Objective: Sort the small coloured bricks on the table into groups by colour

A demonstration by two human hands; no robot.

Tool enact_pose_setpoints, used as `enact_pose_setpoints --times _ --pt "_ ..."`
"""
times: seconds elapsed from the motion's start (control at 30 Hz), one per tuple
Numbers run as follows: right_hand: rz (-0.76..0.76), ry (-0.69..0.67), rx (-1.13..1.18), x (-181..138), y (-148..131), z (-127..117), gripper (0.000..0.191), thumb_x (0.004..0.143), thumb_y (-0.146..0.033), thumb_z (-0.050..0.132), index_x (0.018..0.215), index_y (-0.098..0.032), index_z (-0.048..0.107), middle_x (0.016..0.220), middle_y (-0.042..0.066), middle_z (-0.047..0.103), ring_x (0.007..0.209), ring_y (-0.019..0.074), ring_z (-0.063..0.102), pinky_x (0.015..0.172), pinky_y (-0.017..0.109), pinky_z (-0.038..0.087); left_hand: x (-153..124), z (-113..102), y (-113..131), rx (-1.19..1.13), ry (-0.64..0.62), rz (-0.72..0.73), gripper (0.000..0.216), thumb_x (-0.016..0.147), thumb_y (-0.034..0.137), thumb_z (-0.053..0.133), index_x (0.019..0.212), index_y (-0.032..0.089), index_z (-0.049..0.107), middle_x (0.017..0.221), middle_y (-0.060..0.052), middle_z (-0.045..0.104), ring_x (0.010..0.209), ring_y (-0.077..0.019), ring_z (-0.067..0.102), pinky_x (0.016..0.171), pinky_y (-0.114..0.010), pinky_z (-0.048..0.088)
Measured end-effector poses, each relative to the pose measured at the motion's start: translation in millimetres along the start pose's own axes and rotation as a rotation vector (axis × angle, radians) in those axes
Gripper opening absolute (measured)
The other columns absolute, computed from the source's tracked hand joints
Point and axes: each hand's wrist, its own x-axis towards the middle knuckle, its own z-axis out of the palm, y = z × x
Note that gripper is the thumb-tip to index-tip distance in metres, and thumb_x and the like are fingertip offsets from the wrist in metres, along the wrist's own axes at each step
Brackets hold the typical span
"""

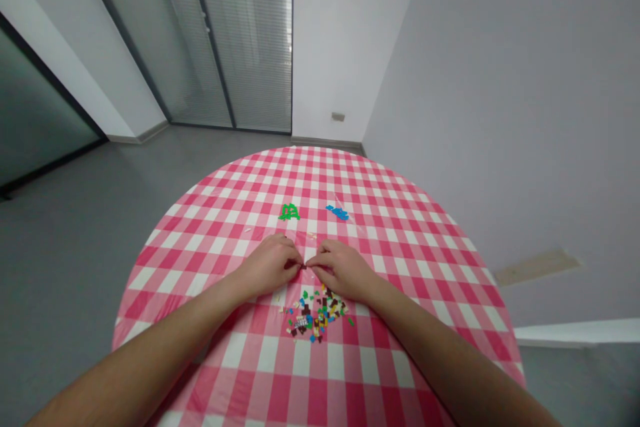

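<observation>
Forearms (pixel 165 350) over the tablecloth (pixel 410 220). Mid-table, a dark brick (pixel 304 267) in the left hand's (pixel 267 265) narrow pinch; right hand (pixel 347 270) just beside, fingers narrow, hold unclear, presumably for steadying. Beyond, green pieces (pixel 289 213), blue pieces (pixel 339 213), seemingly separated by colour.

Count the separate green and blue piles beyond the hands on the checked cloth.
2: a green pile beyond the left hand, and a blue pile to its right, beyond the right hand. The hands could hide stray pieces.

Glossy plastic tablecloth (pixel 280 380), plastic bricks (pixel 317 323), matt wall (pixel 505 113)
</observation>
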Motion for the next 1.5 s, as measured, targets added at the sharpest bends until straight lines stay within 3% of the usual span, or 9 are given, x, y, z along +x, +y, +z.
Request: enact_pose_setpoints --times 0.27,0.37,0.57,0.8,1.03,1.3,1.5 --pt "0.008 -0.002 -0.004 1.5 -0.9 -2.4 0.022 0.09 -0.018 0.057 0.1 -0.02 0.076 0.087 0.007 0.066 0.084 0.0182 0.058 0.071 0.028 0.042 -1.5 -2.5 3.8 -0.008 0.005 0.001 0.018 0.084 0.012 0.06 0.086 0.02 0.076 0.083 -0.004 0.072 0.086 -0.0208 0.061 0.082 -0.035 0.045" --pt "0.052 0.047 0.016 2.0 0.4 -3.2 0.02 0.086 -0.014 0.058 0.095 -0.017 0.075 0.085 0.007 0.068 0.08 0.0172 0.06 0.07 0.027 0.043 -0.9 -1.7 6.1 -0.001 0.006 0.012 0.013 0.087 0.021 0.064 0.089 0.02 0.077 0.083 -0.005 0.072 0.085 -0.0212 0.061 0.081 -0.035 0.045" --pt "0.083 0.136 0.039 1.2 7.0 -3.4 0.018 0.087 -0.016 0.058 0.092 -0.017 0.075 0.083 0.007 0.07 0.076 0.0172 0.061 0.069 0.028 0.045 -0.5 -1.8 2.8 0.007 -0.013 0.026 0.013 0.087 0.016 0.064 0.081 0.019 0.076 0.081 -0.004 0.072 0.083 -0.02 0.061 0.078 -0.033 0.044" --pt "-0.009 -0.077 0.141 -1.5 9.4 -24.0 0.016 0.084 -0.015 0.06 0.088 -0.019 0.075 0.086 0.004 0.072 0.08 0.0165 0.063 0.072 0.027 0.047 -3.8 -23.5 -6.3 -0.015 -0.174 0.173 0.023 0.084 0.008 0.058 0.065 0.019 0.068 0.069 -0.001 0.067 0.074 -0.0161 0.058 0.073 -0.028 0.04" --pt "0.012 -0.329 0.195 -7.8 -0.2 -43.8 0.015 0.076 -0.015 0.067 0.086 -0.02 0.077 0.084 0.004 0.073 0.075 0.015 0.065 0.067 0.024 0.047 -7.8 -27.1 -33.4 -0.03 -0.159 0.054 0.025 0.086 0.021 0.056 0.064 0.02 0.069 0.064 -0.003 0.066 0.067 -0.0164 0.058 0.072 -0.029 0.04" --pt "0.041 -0.349 0.145 -7.6 -1.8 -41.3 0.014 0.077 -0.015 0.067 0.085 -0.018 0.078 0.082 0.004 0.074 0.072 0.0149 0.065 0.064 0.024 0.046 -6.7 -28.0 -43.6 0.008 -0.132 -0.167 0.02 0.083 0.02 0.057 0.079 0.022 0.077 0.076 -0.004 0.073 0.066 -0.0172 0.06 0.062 -0.028 0.038" --pt "0.058 -0.311 0.126 -6.4 -0.5 -36.7 0.011 0.082 -0.02 0.066 0.084 -0.018 0.076 0.082 0.005 0.074 0.073 0.0154 0.064 0.066 0.025 0.045 -7.2 -27.2 -44.3 0.049 -0.075 -0.141 0.022 0.086 0.023 0.056 0.082 0.021 0.077 0.076 -0.004 0.072 0.068 -0.0173 0.059 0.063 -0.028 0.037"
